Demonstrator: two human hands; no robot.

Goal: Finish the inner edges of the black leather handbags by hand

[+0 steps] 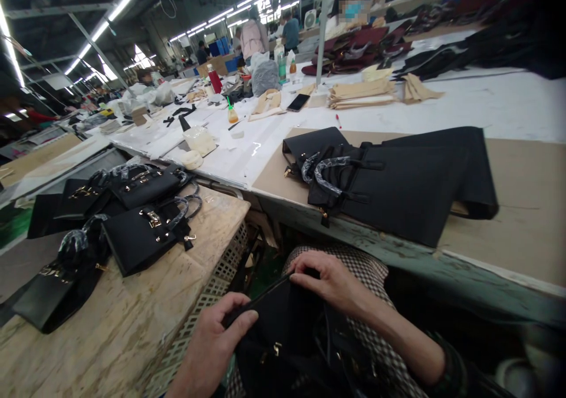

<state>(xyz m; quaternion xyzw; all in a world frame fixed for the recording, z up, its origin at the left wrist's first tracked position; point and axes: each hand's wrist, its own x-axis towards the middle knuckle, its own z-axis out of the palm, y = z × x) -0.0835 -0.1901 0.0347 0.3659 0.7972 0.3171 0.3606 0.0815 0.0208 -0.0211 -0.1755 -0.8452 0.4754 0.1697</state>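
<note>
A black handbag (274, 321) with gold-coloured fittings lies across my lap, over a checked cloth (371, 268). My left hand (216, 333) grips the bag's edge at its left corner, thumb on the near side and fingers behind. Farther along the same edge, my right hand (322, 277) pinches it between thumb and fingers. The lower part of the bag runs out of the picture, and dark straps or handles show beside my right forearm. Straight ahead, other black bags (398, 180) with plastic-wrapped handles lie on the white worktable (499, 103).
Several black handbags (141, 233) rest on a worn board (177, 292) at left, above a perforated plastic crate (225, 262). On the worktable are a phone (298, 102), a yellow glue bottle (232, 114), tan pieces (362, 93) and a metal post (323, 32). Other people stand farther back.
</note>
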